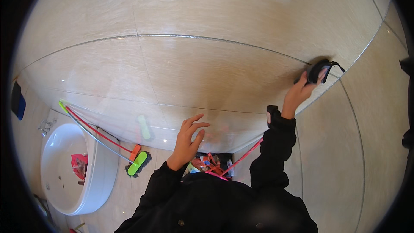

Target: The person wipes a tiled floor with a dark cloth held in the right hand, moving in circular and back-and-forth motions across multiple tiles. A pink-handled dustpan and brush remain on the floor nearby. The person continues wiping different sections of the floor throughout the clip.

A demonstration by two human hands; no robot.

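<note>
My right hand (298,94) grips a dark, rounded cleaning pad (318,71) with a black strap and presses it on the glossy beige wall tiles (207,68), where a grout line runs close to the wall's corner. Blur hides the exact form of the pad. My left hand (187,139) is lifted in front of the lower wall, its fingers apart and bent, holding nothing. Both arms wear black sleeves.
A white bathtub (106,174) with a pink bag (78,165) in it stands at the left. Beside it a green-headed brush (139,165) and a red-handled tool with an orange head (135,151) lean on the wall. A container of mixed items (228,160) stands below my hands.
</note>
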